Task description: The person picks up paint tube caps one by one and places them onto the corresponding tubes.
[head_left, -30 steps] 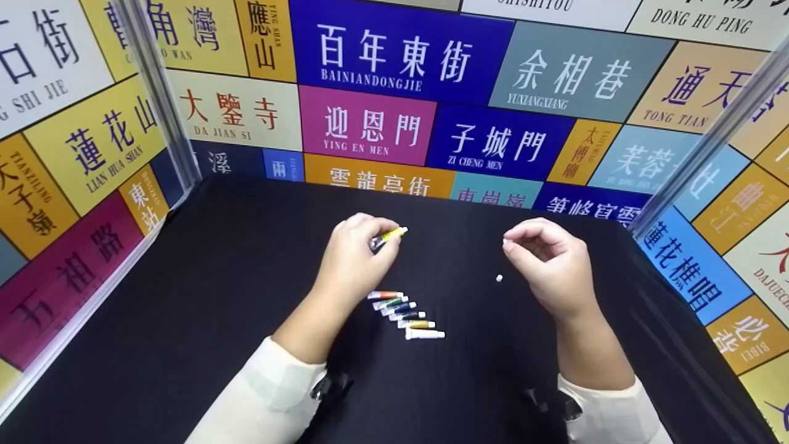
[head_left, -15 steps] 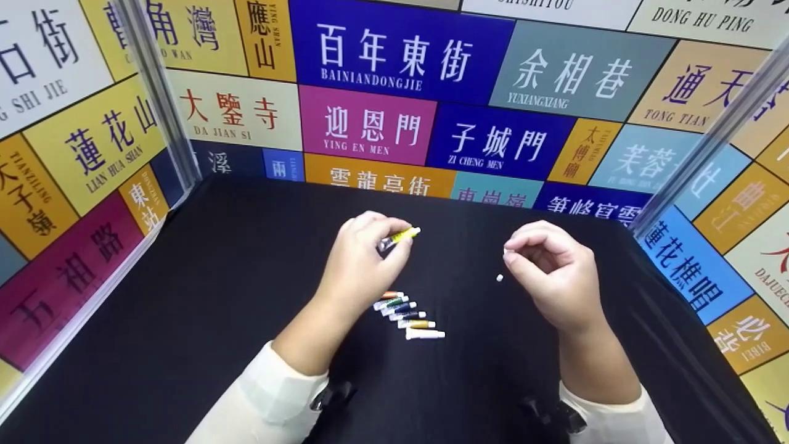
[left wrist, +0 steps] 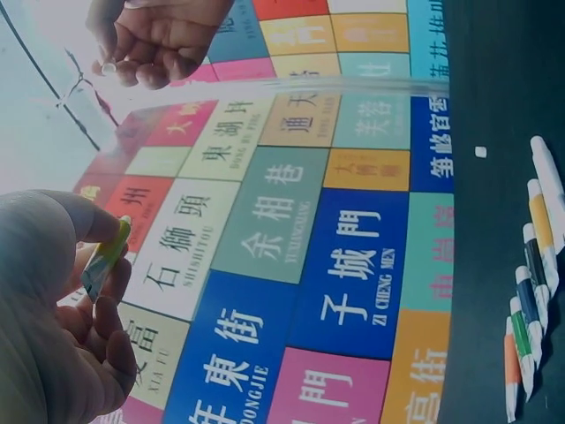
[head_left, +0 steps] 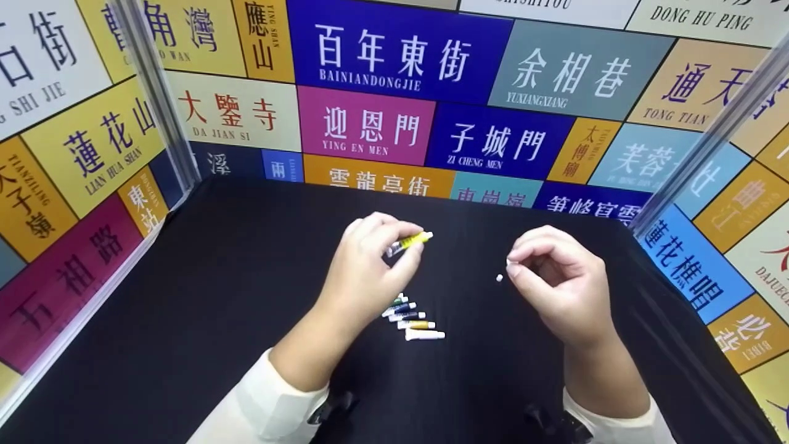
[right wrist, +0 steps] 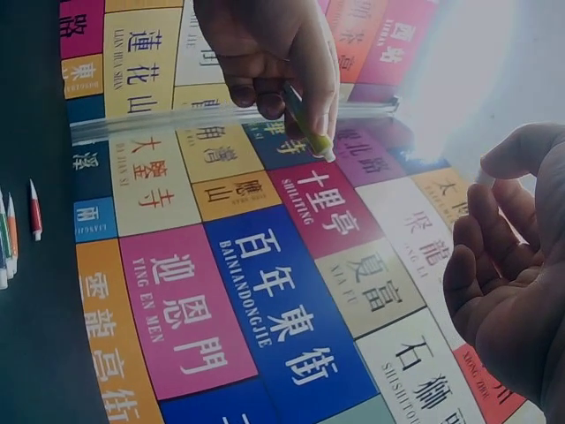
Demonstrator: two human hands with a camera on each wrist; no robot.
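Observation:
My left hand [head_left: 373,265] pinches a small yellow paint tube [head_left: 412,241] between thumb and fingers, its white tip pointing right. Across from it, my right hand [head_left: 564,283] holds a tiny white piece, which looks like a tube cap [left wrist: 109,67], between thumb and index finger. The hands are apart, both raised above the black table. On the cloth below them lies another small white cap [head_left: 499,278]. A slanting row of paint tubes lies nearer me, among them a white tube [head_left: 425,335] and an ochre tube [head_left: 417,324]; my left hand hides part of the row in the head view.
The black cloth-covered table [head_left: 481,382] is bounded by printed sign panels [head_left: 394,55] at the back and sides, with a metal post [head_left: 163,105] at the left corner. A red tube [right wrist: 35,210] lies a little apart from the row in the right wrist view.
My left hand has moved to the right with the yellow tube, covering more of the row. My right hand has shifted slightly right and toward me. The loose cap has stayed put.

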